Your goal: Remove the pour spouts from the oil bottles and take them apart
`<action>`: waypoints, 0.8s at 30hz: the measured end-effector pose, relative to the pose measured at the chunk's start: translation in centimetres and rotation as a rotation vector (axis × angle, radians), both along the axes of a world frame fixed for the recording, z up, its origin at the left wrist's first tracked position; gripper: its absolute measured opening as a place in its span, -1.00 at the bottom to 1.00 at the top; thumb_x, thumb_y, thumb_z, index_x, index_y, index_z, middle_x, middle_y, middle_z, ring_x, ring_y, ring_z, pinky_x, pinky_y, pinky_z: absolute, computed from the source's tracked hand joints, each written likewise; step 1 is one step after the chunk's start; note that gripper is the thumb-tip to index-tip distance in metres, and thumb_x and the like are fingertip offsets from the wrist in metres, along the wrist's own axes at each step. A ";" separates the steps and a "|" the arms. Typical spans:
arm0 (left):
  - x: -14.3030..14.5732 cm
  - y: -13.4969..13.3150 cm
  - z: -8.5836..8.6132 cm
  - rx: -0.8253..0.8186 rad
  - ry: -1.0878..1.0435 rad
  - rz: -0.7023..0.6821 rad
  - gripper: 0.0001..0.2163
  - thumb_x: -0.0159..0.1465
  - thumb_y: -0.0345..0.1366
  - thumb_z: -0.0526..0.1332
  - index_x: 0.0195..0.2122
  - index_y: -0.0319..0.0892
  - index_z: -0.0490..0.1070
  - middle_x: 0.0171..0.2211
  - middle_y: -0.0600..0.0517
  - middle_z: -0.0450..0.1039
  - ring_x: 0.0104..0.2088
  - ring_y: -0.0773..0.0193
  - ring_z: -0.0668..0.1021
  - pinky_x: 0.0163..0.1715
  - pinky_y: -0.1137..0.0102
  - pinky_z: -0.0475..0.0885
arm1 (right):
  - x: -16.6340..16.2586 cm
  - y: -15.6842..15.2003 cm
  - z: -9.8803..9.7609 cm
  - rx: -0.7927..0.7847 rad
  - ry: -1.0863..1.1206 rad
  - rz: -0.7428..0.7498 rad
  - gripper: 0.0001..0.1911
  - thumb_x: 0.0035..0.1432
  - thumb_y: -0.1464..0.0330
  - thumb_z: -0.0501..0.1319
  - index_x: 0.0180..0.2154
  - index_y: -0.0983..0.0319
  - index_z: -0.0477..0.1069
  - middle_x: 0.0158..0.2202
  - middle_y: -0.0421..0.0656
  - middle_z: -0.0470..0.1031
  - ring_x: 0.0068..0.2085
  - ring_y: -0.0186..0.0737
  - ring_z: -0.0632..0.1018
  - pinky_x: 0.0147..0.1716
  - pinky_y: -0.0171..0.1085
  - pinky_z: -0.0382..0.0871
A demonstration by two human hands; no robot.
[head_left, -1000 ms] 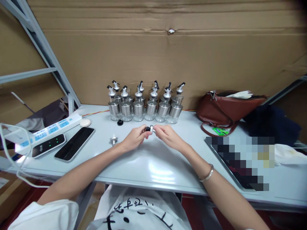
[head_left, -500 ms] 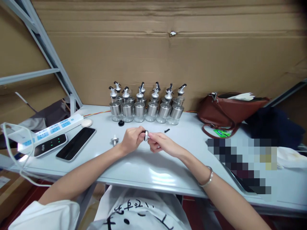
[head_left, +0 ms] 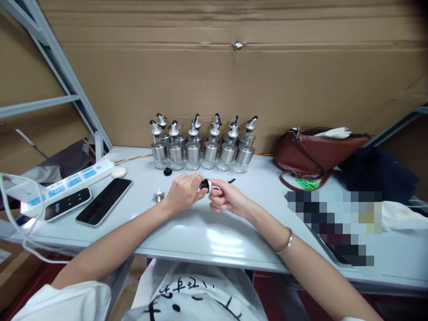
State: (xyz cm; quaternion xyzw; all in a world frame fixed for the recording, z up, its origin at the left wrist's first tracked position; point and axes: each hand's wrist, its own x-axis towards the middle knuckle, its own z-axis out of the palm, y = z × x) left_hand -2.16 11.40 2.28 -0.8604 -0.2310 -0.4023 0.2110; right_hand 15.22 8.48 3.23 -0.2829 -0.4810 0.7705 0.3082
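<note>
Both hands are meeting over the table (head_left: 214, 232), just above its surface. The left hand (head_left: 182, 192) is curling its fingertips (head_left: 197, 183) around the black end of a small spout cap (head_left: 205, 186), pinching it closed. The right hand (head_left: 227, 198) is gripping the metal end of the same cap, thumb and forefinger closed on it, remaining fingers folding into the palm. The cap is sitting between the two sets of fingertips, held clear of the table. A bracelet (head_left: 284, 243) is circling the right wrist. Just beyond the right fingers a small black piece (head_left: 231, 180) is lying on the table. To the outside of the left hand a loose metal spout (head_left: 158, 195) is standing near the wrist, and a black ring (head_left: 167, 171) is lying farther out past the left fingertips. Beyond both hands a cluster of bottles (head_left: 200, 149) is standing against the cardboard (head_left: 234, 80). Well left of the left hand, a phone (head_left: 103, 200), a second device (head_left: 63, 203) and a power strip (head_left: 67, 180) are lying side by side. Well right of the right hand a brown bag (head_left: 317, 151) is resting.
</note>
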 end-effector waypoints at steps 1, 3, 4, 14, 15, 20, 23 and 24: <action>0.0 0.0 0.0 0.008 0.008 -0.006 -0.67 0.42 -0.18 -0.23 -0.34 -0.19 0.20 -0.51 0.03 0.39 -0.62 0.33 0.37 -0.53 0.41 0.19 | 0.1 0.0 0.1 -0.018 -0.015 0.023 -0.46 0.17 0.03 0.09 -0.63 0.17 -0.08 -0.78 -0.46 -0.16 -0.75 -0.50 -0.09 -0.59 -0.37 0.26; -0.1 0.2 -0.2 0.006 0.007 -0.033 -0.68 0.40 -0.19 -0.22 -0.39 -0.17 0.19 -0.56 0.05 0.35 -0.64 0.33 0.34 -0.55 0.40 0.17 | 0.1 -0.2 0.3 -0.035 -0.037 0.042 -0.46 0.17 0.02 0.11 -0.62 0.17 -0.07 -0.78 -0.47 -0.16 -0.75 -0.50 -0.10 -0.57 -0.37 0.27; -0.2 0.4 -0.3 -0.016 -0.003 -0.051 -0.69 0.39 -0.21 -0.20 -0.42 -0.16 0.18 -0.59 0.07 0.32 -0.65 0.33 0.32 -0.56 0.40 0.15 | 0.0 -0.3 0.4 -0.031 -0.040 0.033 -0.46 0.14 0.01 0.14 -0.62 0.18 -0.05 -0.77 -0.47 -0.16 -0.74 -0.51 -0.10 -0.55 -0.37 0.28; -1.5 2.1 0.7 -0.306 0.009 -0.178 -0.70 0.34 -0.27 -0.20 -0.50 -0.14 0.16 -0.65 0.10 0.22 -0.63 0.33 0.29 -0.56 0.44 0.16 | -1.4 -1.3 0.8 0.586 -0.320 -0.247 -0.46 0.19 -0.11 0.02 -0.53 0.19 0.08 -0.62 -0.35 0.02 -0.61 -0.40 0.13 -0.52 -0.33 0.16; -1.6 2.1 0.9 -0.339 0.014 -0.185 -0.70 0.34 -0.26 -0.20 -0.50 -0.14 0.16 -0.65 0.10 0.22 -0.63 0.33 0.29 -0.56 0.44 0.16 | -1.2 -1.2 0.8 0.773 -0.453 -0.296 -0.48 0.24 -0.09 -0.03 -0.50 0.20 0.13 -0.60 -0.31 0.09 -0.59 -0.37 0.18 -0.52 -0.33 0.12; -1.4 2.1 1.4 -0.510 0.021 -0.185 -0.69 0.34 -0.24 -0.21 -0.51 -0.15 0.11 -0.66 0.13 0.17 -0.65 0.37 0.25 -0.59 0.47 0.13 | 0.3 -0.4 1.0 1.632 -0.980 -0.477 -0.49 0.41 0.13 -0.21 -0.42 0.24 0.27 -0.50 -0.16 0.35 -0.48 -0.27 0.32 -0.50 -0.29 0.05; -1.2 1.9 1.8 -0.820 0.010 -0.212 -0.64 0.35 -0.17 -0.25 -0.53 -0.16 0.10 -0.67 0.14 0.12 -0.65 0.40 0.21 -0.59 0.47 0.14 | 0.7 0.1 1.1 1.916 -1.084 -0.547 -0.56 0.43 0.24 -0.15 -0.39 0.27 0.33 -0.48 -0.14 0.40 -0.45 -0.25 0.37 -0.42 -0.27 0.11; -1.2 1.8 2.0 -0.992 -0.001 -0.240 -0.62 0.34 -0.12 -0.25 -0.54 -0.16 0.08 -0.68 0.14 0.10 -0.65 0.40 0.19 -0.60 0.47 0.13 | 0.8 0.1 1.1 1.970 -1.097 -0.557 -0.59 0.43 0.27 -0.12 -0.37 0.28 0.35 -0.48 -0.15 0.42 -0.43 -0.25 0.39 -0.36 -0.27 0.14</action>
